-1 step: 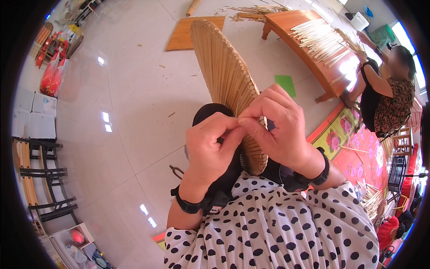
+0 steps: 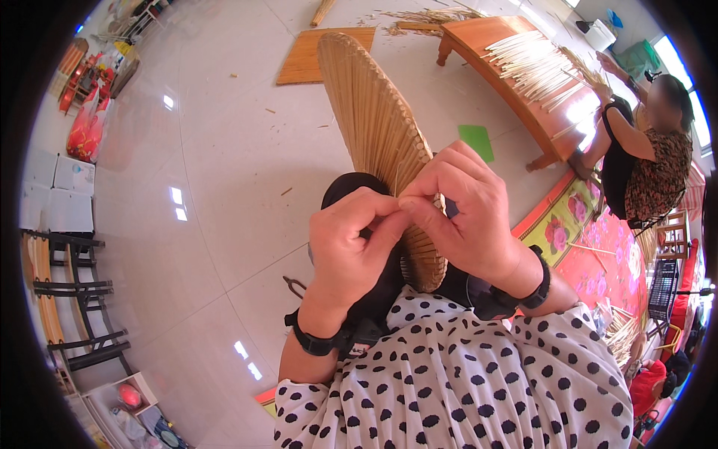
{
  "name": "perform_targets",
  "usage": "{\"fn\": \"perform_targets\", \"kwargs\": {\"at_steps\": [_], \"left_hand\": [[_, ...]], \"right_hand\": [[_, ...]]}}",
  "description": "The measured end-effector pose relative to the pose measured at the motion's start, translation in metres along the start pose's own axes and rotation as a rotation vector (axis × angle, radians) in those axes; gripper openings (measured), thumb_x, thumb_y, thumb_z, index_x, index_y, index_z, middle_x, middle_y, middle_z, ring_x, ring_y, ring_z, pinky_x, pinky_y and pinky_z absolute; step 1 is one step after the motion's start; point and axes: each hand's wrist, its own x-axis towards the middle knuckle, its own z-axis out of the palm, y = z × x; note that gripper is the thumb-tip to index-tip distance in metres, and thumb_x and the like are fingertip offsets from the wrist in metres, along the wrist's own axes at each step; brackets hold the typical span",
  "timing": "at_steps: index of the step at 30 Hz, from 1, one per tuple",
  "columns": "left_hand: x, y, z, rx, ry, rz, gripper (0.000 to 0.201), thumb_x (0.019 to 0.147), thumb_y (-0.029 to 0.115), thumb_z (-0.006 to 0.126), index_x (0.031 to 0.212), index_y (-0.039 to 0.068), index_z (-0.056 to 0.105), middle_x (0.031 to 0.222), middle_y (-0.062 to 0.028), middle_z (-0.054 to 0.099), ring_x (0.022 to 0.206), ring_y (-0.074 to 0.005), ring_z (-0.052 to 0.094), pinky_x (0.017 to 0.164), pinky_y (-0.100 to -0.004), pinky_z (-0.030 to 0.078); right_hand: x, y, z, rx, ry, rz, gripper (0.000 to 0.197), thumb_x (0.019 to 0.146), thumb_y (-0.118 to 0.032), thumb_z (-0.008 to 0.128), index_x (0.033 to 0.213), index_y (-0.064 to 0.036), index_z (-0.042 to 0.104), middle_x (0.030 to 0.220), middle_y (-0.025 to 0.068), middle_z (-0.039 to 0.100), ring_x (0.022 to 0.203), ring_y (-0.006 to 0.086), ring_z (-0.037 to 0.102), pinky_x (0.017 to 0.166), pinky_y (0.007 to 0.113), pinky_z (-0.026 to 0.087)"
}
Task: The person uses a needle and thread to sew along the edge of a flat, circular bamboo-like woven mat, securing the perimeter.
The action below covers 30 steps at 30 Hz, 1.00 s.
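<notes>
A large round piece of woven straw stalks stands tilted on edge against my lap, its bound rim facing right. In front of its lower half, my left hand and my right hand meet fingertip to fingertip. Both are closed in a pinch. A very thin pale line rises just above the fingertips; whether it is a needle, a thread or a straw sliver cannot be made out. My hands cover part of the straw piece.
At the upper right, a low wooden table bears pale straw stalks; a person sits beside it. A wooden board and green sheet lie on the floor. Dark tool handles show by my left wrist.
</notes>
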Motion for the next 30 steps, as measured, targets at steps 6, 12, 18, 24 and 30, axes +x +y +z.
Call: {"fn": "perform_targets", "kwargs": {"at_steps": [6,12,18,24,30], "left_hand": [[0.001,-0.003,0.001,-0.330,-0.052,-0.130,0.006,0.091,-0.001,0.065,0.086,-0.005,0.064,0.074,-0.0034,0.061,0.065,-0.0098,0.058,0.058,-0.0219,0.046],[-0.002,-0.002,0.009,-0.342,-0.002,-0.143,0.004,0.091,-0.001,0.064,0.090,-0.005,0.065,0.074,-0.0029,0.060,0.063,-0.0085,0.056,0.058,-0.0210,0.045],[-0.002,-0.002,0.004,-0.257,0.102,-0.112,0.003,0.091,-0.002,0.064,0.092,-0.004,0.066,0.074,-0.0020,0.061,0.062,-0.0064,0.054,0.056,-0.0191,0.042],[-0.002,-0.004,0.002,-0.211,0.135,-0.078,0.005,0.091,0.001,0.065,0.093,-0.004,0.067,0.074,-0.0024,0.063,0.061,-0.0071,0.054,0.056,-0.0198,0.042],[-0.002,-0.003,0.006,-0.090,0.207,-0.021,0.006,0.091,0.003,0.068,0.094,-0.002,0.068,0.072,-0.0011,0.063,0.059,-0.0054,0.053,0.054,-0.0194,0.043]], "right_hand": [[-0.002,0.000,-0.002,-0.078,-0.038,0.065,0.023,0.074,-0.011,0.077,0.070,-0.0072,0.055,0.068,0.0046,0.055,0.070,0.0271,0.054,0.059,0.037,0.045],[-0.002,0.004,0.001,-0.110,-0.011,0.038,0.022,0.077,-0.012,0.075,0.068,-0.0068,0.055,0.068,0.0061,0.054,0.065,0.0280,0.053,0.054,0.039,0.043],[-0.004,0.009,-0.003,-0.039,0.131,0.139,0.017,0.076,-0.008,0.075,0.071,-0.0057,0.059,0.068,0.0078,0.055,0.065,0.0283,0.054,0.055,0.040,0.043],[-0.010,0.004,0.002,-0.095,-0.008,-0.043,0.012,0.068,-0.005,0.075,0.071,-0.0089,0.063,0.071,0.0031,0.057,0.069,0.0242,0.056,0.059,0.035,0.048],[-0.017,0.004,0.006,-0.100,-0.031,-0.020,0.012,0.065,-0.004,0.074,0.070,-0.0095,0.064,0.071,0.0027,0.057,0.068,0.0230,0.058,0.058,0.034,0.048]]}}
